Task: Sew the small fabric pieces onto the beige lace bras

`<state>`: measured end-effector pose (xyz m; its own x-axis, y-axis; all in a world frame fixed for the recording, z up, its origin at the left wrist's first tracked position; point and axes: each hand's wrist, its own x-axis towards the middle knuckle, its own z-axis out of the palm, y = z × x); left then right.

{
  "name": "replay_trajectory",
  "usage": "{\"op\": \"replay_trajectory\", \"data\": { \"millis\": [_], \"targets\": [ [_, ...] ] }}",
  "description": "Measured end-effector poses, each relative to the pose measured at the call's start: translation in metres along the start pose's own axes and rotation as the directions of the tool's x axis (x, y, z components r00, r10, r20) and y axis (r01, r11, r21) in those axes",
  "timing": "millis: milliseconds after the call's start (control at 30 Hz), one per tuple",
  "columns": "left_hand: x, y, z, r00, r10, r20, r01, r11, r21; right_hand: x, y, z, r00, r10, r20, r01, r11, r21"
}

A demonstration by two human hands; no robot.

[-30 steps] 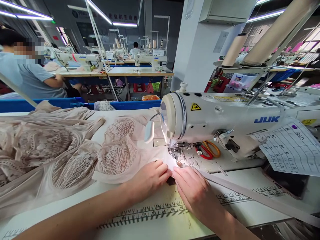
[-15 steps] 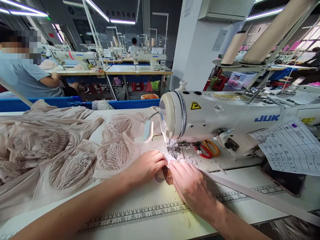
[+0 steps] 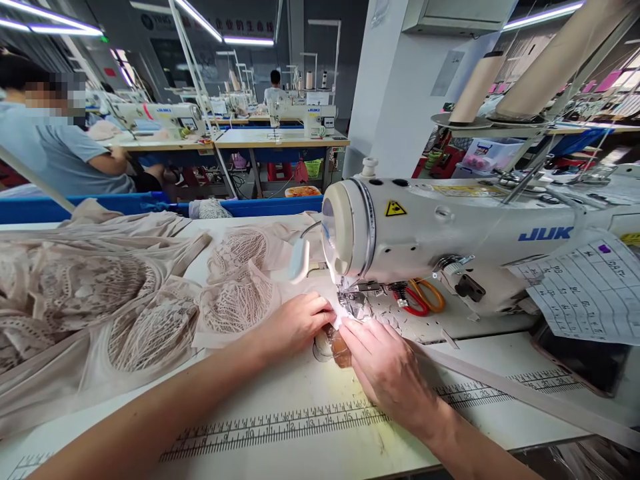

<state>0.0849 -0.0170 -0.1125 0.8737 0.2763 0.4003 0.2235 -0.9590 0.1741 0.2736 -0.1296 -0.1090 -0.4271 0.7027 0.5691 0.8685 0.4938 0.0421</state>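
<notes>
As left hand and right hand creep forward, the lace piece reaches the presser foot.
Fingertips nearly touching, both pinch its edge down on the table.

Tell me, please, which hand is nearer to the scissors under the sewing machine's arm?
Right. The right hand lies just in front of the scissors, slightly to their left; the left hand is farther left, beyond the presser foot.
</notes>
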Motion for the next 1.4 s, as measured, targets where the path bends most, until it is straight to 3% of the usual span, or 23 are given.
{"op": "replay_trajectory", "data": {
  "millis": [1067,1233,1400],
  "targets": [
    [0.002,-0.014,-0.002,0.997,0.076,0.023,-0.076,0.997,0.017,0.001,0.0,-0.001,1.0,-0.005,0.022,0.005,1.0,-0.012],
    [0.002,-0.027,-0.005,0.998,0.066,0.017,-0.067,0.995,0.069,-0.001,0.0,-0.001,0.999,0.008,0.037,-0.007,1.0,-0.022],
    [0.001,-0.049,0.005,0.999,0.027,-0.022,-0.025,0.995,0.097,-0.002,-0.001,-0.001,0.998,0.03,0.053,-0.029,0.999,-0.02]
  ]
}}
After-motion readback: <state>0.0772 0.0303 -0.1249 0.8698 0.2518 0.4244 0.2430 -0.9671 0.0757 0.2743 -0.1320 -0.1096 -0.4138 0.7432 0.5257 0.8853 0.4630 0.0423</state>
